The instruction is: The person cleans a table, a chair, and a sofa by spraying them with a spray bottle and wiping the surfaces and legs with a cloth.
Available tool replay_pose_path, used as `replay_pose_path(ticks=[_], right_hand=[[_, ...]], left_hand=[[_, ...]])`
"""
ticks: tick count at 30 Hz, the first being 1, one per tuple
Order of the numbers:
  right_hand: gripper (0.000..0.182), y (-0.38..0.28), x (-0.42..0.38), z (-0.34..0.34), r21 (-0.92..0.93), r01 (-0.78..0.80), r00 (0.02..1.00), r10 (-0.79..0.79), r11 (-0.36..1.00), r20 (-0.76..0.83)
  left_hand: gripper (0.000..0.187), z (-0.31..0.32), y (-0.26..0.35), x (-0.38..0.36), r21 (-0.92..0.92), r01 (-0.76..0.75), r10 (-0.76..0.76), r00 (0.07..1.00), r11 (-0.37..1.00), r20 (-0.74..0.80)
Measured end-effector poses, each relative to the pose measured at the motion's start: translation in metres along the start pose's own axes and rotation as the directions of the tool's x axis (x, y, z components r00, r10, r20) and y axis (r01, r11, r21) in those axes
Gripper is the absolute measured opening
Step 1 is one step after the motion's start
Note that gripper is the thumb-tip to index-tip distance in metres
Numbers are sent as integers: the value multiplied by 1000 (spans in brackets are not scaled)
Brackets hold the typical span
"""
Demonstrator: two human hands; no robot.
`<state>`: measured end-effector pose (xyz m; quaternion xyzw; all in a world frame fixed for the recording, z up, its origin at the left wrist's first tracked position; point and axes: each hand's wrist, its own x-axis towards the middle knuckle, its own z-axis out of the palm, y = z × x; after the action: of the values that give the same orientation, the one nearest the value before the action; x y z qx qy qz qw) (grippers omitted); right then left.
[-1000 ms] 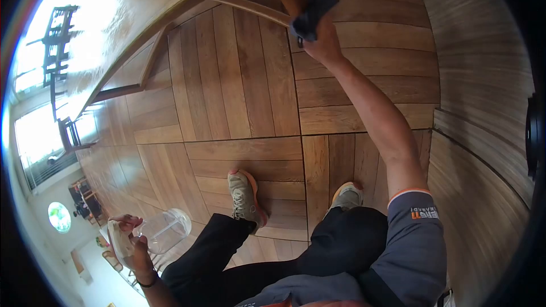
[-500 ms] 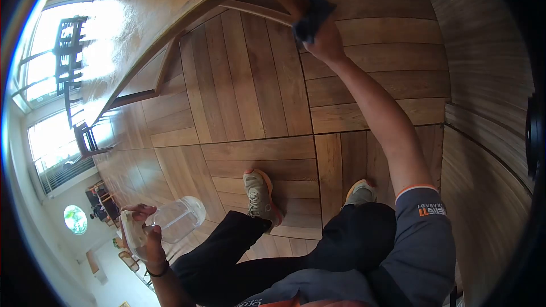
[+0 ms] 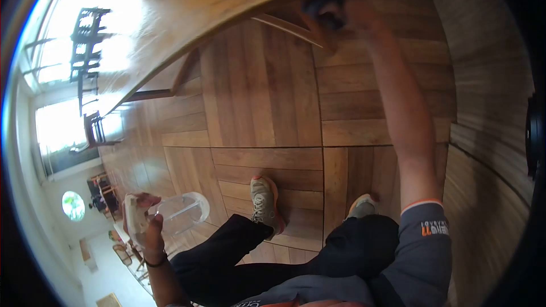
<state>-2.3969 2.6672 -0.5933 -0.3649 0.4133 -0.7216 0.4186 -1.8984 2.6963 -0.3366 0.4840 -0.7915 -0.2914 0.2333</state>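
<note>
My left hand point(image 3: 151, 228) is wrapped round the white top of a clear spray bottle point(image 3: 186, 211), held tilted on its side with its base pointing right; a thin tube shows inside. At the upper right my right hand point(image 3: 357, 14), smeared by motion, grips a dark cloth point(image 3: 326, 10). The cloth is right by a wooden table leg point(image 3: 319, 35), just below the edge of the wooden table point(image 3: 227, 0). The fingers of that hand are partly hidden by the cloth.
My two shoes point(image 3: 263, 207) stand on the wood-panel floor point(image 3: 261, 96). A wood-grain panel point(image 3: 483, 79) runs along the right side. Dark chairs point(image 3: 91, 128) stand by bright windows at the left, beyond the table.
My right hand has moved with the cloth up and to the right, towards the table's edge. The view has shifted slightly; my left hand still holds the bottle.
</note>
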Motion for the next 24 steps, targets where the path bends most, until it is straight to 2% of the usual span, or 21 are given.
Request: replay_pose_path(ticks=[1,2,4,6,7,9,11,13,15,17,19,21,22,24], right_hand=[[47,6,18,-32,255,-89,990,59,963,125],[46,13,34,-56,475,-207,961,88,855,261],[48,24,38,-44,137,-33,996,20,990,93],[52,47,28,-31,-318,-9,995,-23,948,-97],[52,69,22,-51,-147,-191,982,187,971,-42],[54,111,4,-76,-98,-443,896,445,891,-2],[54,142,-16,-71,-212,-422,907,412,881,-93],[52,160,-41,-55,-240,-256,961,222,936,-162],[48,170,-44,-49,-443,-28,982,-57,896,-178],[48,147,-40,-30,-514,250,940,-333,821,-75],[51,62,-24,24,-623,407,838,-545,668,-38],[48,-13,-12,76,-706,280,827,-537,651,-167],[42,-32,-8,89,-642,186,862,-437,744,-257],[44,-25,-1,95,-695,258,783,-567,671,-257]], left_hand=[[35,0,2,2,7,-14,14,1000,1000,8],[35,-2,4,3,2,-19,19,999,1000,26],[35,-2,7,3,11,-32,33,999,999,-9],[35,-1,9,0,2,-46,46,998,999,-44],[35,-3,8,-2,-4,-44,44,997,999,-58],[35,-5,3,-7,-21,-43,41,996,999,-81],[35,-8,4,-11,-39,-5,1,996,999,-91],[35,-10,3,-16,-49,20,-25,996,999,-89],[36,-14,-1,-17,-50,32,-35,997,998,-66],[36,-14,-2,-17,-58,27,-31,997,998,-67],[35,-11,-4,-16,-76,28,-34,996,997,-81],[35,-9,-5,-14,-93,32,-41,994,995,-98],[34,-9,-3,-12,-97,17,-25,996,995,-84],[35,-8,2,-10,-96,7,-14,997,995,-70]])
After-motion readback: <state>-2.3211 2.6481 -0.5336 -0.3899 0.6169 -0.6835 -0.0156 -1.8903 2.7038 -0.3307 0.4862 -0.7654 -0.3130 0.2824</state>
